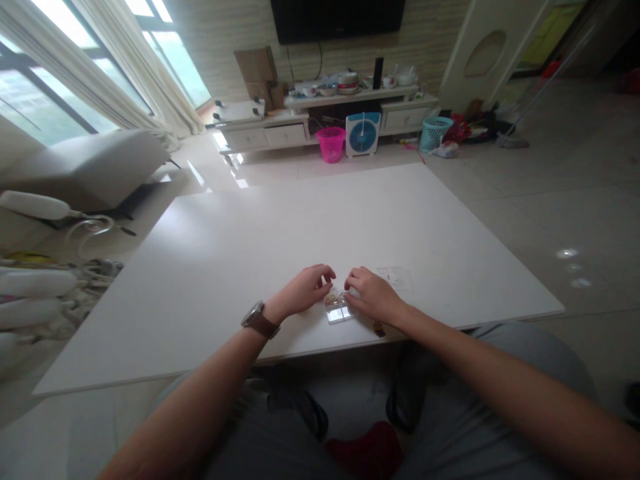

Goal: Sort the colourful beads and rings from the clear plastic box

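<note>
White surface (pixel 310 220) facing a dark wall screen (pixel 337 19), clear compartment box (pixel 339 314) by its near edge.
The box's near side lies roughly crosswise; its long axis is unclear, the curled right hand (pixel 374 294) hiding its right end. Left hand (pixel 306 288) bends by the far-left corner; I cannot tell whether either grips.

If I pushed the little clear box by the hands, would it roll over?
Probably not: the box is low and flat, so it would likely slide. It looks like clear plastic, so it's probably stiff and light. The tiny bits inside might rattle.
</note>
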Available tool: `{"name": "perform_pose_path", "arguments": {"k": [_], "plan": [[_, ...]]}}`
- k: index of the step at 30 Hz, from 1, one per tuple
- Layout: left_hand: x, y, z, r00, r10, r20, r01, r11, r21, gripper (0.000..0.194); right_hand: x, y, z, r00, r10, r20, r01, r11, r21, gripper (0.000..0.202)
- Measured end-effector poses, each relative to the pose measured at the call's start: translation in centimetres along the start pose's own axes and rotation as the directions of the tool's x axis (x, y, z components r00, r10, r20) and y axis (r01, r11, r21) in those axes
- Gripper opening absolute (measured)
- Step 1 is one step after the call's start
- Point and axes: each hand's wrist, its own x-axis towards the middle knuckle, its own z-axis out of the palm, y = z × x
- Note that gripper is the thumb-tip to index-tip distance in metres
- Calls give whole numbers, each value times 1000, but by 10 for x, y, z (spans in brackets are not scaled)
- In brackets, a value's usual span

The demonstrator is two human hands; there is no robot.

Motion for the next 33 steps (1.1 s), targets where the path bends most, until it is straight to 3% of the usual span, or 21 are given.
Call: {"name": "perform_pose_path", "arguments": {"k": [8,12,18,26,33], "plan": [[0,-11,-14,999,25,31,-33,965,262,17,-3,-5,-6,987,-109,115,116,992,-52,15],[-1,-21,-18,999,11,35,-22,944,329,17,-5,-8,-11,987,-114,112,120,991,-54,16],[-3,-33,-22,997,-29,69,3,939,343,16,-7,-8,-16,963,-182,198,184,983,5,49],[-4,-37,-18,989,-2,148,-39,962,271,18,-8,-8,-16,969,-99,226,122,989,-86,43],[-3,-44,-16,981,-63,181,8,956,293,24,-7,-9,-14,981,-34,192,59,990,-126,42]]}}
